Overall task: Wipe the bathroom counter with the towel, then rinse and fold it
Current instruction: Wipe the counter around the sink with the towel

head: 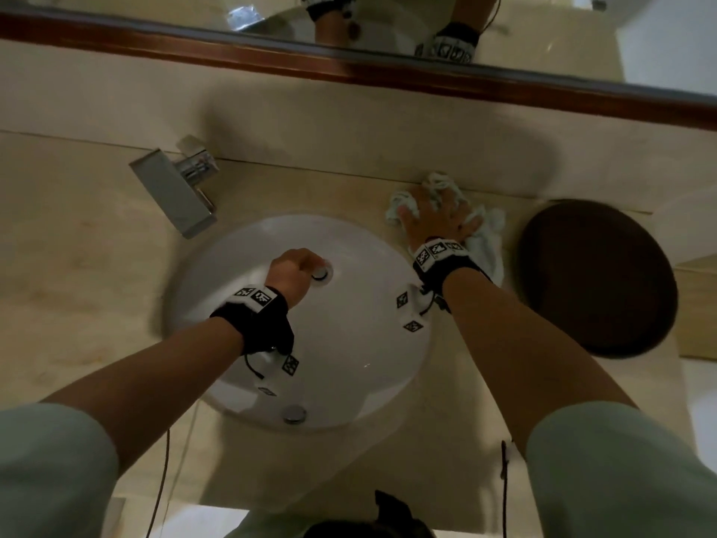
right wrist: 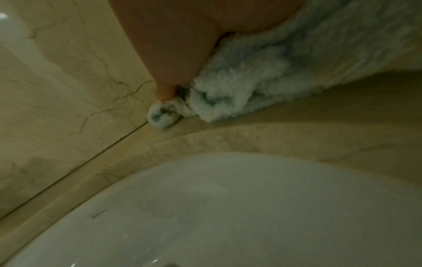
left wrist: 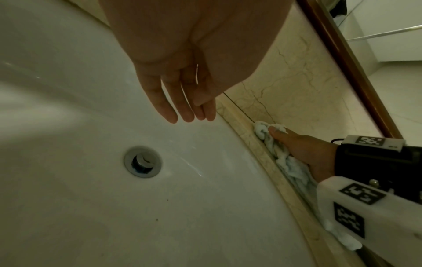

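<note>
A crumpled pale towel (head: 485, 242) lies on the beige marble counter (head: 77, 266), behind and to the right of the white sink (head: 349, 363). My right hand (head: 438, 219) presses flat on it with fingers spread, and folds bulge up between them. The left wrist view shows that right hand (left wrist: 303, 150) lying over the towel (left wrist: 292, 168) beside the basin rim. In the right wrist view the towel (right wrist: 274, 75) bunches under the hand against the back wall. My left hand (head: 291, 269) hovers over the basin near the drain (head: 324, 273). Its fingers (left wrist: 182, 101) hang straight and hold nothing.
A chrome faucet (head: 174, 192) stands at the back left of the sink. A dark brown round object (head: 593, 277) sits on the counter just right of the towel. The wood-framed mirror (head: 271, 60) runs along the wall behind. The drain (left wrist: 143, 161) stands open.
</note>
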`<state>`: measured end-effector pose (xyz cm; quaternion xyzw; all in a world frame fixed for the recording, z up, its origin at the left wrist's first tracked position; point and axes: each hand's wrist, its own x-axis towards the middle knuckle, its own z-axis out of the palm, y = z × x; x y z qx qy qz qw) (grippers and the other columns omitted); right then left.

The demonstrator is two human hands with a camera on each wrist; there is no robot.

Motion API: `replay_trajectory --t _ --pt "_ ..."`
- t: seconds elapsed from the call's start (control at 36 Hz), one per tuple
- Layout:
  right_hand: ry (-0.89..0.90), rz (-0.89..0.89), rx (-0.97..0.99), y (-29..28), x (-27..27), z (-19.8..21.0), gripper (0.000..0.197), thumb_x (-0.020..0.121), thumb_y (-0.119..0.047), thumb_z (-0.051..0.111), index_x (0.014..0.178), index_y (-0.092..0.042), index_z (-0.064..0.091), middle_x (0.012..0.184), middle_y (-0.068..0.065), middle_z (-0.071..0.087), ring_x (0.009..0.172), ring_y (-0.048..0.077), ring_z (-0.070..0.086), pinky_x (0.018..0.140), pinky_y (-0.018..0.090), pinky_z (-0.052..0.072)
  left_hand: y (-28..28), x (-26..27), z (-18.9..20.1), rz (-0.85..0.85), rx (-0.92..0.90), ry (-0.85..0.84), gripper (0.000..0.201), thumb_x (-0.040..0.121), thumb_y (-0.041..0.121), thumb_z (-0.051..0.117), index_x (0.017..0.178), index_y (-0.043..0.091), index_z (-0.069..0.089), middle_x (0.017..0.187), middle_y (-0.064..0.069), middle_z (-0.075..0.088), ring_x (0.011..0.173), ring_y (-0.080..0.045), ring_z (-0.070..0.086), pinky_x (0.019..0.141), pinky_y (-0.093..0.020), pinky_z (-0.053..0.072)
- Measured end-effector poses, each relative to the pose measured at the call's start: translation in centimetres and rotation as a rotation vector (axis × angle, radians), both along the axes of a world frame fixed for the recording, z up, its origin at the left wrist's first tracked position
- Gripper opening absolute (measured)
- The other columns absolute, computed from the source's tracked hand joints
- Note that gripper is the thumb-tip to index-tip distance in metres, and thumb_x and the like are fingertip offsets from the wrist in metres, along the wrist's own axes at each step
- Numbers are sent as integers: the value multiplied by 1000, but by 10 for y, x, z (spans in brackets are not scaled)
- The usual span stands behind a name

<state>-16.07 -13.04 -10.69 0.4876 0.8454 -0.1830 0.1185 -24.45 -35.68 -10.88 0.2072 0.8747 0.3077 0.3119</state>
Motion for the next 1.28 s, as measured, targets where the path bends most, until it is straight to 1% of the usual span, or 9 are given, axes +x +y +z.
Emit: replay_trajectory --t 0.11,0.25,0.39,0.56,0.83,0.92,1.0,1.06,1.28 --pt "90 91 19 -16 -19 -2 62 93 -61 35 148 -46 10 161 3 4 146 36 0 113 60 -11 -13 -6 -6 13 18 3 29 92 -2 43 101 7 70 113 -18 63 108 -34 58 97 -41 46" --pt "134 243 6 -53 -67 -2 77 93 -57 39 152 -29 -1 159 2 12 146 33 6 115 56 -9 -24 -10 -7 21 12 27 33 90 -7 41 103 5 70 112 -18 63 106 -32 59 96 -34 46" --pt "215 255 -20 -68 -96 -4 70 92 -52 45 150 -27 15 157 2 21 145 30 12 115 53 -7 -32 -15 1 15 -14 51 38 86 -10 37 103 4 69 113 -18 63 107 -30 59 90 -25 42" --pt "162 421 -37 -35 -71 8 49 97 -46 40 144 -34 32 153 -1 28 141 31 20 115 54 8 -35 -22 12 4 -44 78 39 85 -9 39 106 5 69 116 -16 64 109 -28 59 91 -23 41" --pt "70 106 15 28 41 20 46 98 -45 39 142 -33 36 151 -1 29 136 32 23 112 52 16 -7 9 11 -57 -8 41 30 91 -6 42 104 -1 69 119 -18 62 113 -32 56 96 -27 39" --pt "45 24 21 21 29 17 45 98 -44 40 141 -32 38 149 1 30 137 35 23 113 55 15 -4 17 13 -94 -10 26 27 93 -3 43 102 -2 68 120 -17 62 113 -32 55 93 -26 39" --pt "38 -48 29 12 16 14 44 97 -44 39 139 -31 41 148 3 31 136 37 23 112 56 12 -7 15 14 -111 -8 39 26 92 -1 44 97 6 69 119 -17 62 111 -31 56 92 -26 39" --pt "40 -63 38 6 8 13 43 96 -45 41 136 -31 44 146 3 32 134 37 24 111 55 12 -10 10 13 -100 -8 50 28 92 0 44 102 5 69 119 -17 62 112 -32 56 95 -28 39" --pt "16 51 28 -23 -55 -1 50 95 -51 39 140 -31 39 152 4 27 141 38 17 113 58 10 -44 -12 18 -62 -17 103 37 87 -7 39 104 5 69 114 -16 64 108 -30 59 94 -29 42"
